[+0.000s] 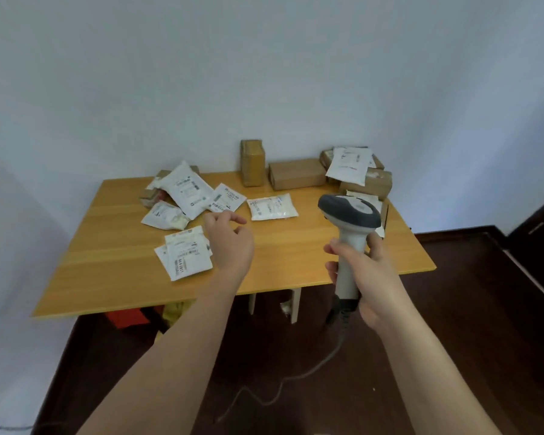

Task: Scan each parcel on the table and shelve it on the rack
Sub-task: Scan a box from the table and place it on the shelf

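Observation:
Several white mailer parcels with barcode labels lie on the wooden table (113, 277): a stacked pair (186, 257) near the front, one alone (272, 207) in the middle, and a cluster (186, 191) at the back left. Brown cardboard boxes (296, 173) stand along the back edge, with a white mailer (349, 164) on top of the right ones. My left hand (230, 243) hovers over the table beside the stacked pair, fingers loosely spread, holding nothing. My right hand (363, 268) grips the handle of a grey and white barcode scanner (349, 211), its head pointing toward the table. No rack is in view.
The table stands against white walls in a corner. The scanner's cable (280, 384) trails across the dark wooden floor. Red and yellow items (132, 318) lie under the table. A dark piece of furniture (537, 227) stands at the right edge.

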`<control>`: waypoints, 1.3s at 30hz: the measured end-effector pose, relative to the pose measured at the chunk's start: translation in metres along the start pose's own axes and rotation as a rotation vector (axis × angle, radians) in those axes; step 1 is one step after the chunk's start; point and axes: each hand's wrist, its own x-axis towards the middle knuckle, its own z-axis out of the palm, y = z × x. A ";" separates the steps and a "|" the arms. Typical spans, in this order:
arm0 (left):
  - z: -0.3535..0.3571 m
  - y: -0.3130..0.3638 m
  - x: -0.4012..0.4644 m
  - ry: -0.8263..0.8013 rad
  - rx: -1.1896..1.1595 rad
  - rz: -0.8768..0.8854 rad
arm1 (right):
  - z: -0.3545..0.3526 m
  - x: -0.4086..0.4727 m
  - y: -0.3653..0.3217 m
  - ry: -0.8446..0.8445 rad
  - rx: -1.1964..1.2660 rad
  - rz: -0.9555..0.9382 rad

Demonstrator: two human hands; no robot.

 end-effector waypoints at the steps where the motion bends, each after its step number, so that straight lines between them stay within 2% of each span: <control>1: 0.011 -0.002 0.014 -0.006 0.008 -0.009 | 0.002 0.017 -0.001 0.006 -0.003 0.009; 17: 0.185 -0.025 0.240 -0.016 0.181 -0.108 | 0.055 0.329 -0.044 -0.079 -0.015 0.125; 22: 0.213 -0.049 0.306 -0.125 0.266 -0.080 | 0.088 0.395 -0.035 -0.084 -0.036 0.175; 29: 0.276 -0.079 0.395 -0.267 0.553 -0.047 | 0.123 0.457 -0.003 -0.013 -0.114 0.254; 32: 0.299 -0.095 0.418 -0.306 0.623 -0.095 | 0.128 0.472 0.010 -0.001 -0.152 0.275; 36: 0.310 -0.108 0.430 -0.273 0.651 -0.123 | 0.127 0.476 0.022 -0.001 -0.184 0.307; 39: 0.303 -0.111 0.424 -0.215 0.573 -0.150 | 0.130 0.475 0.025 0.002 -0.189 0.336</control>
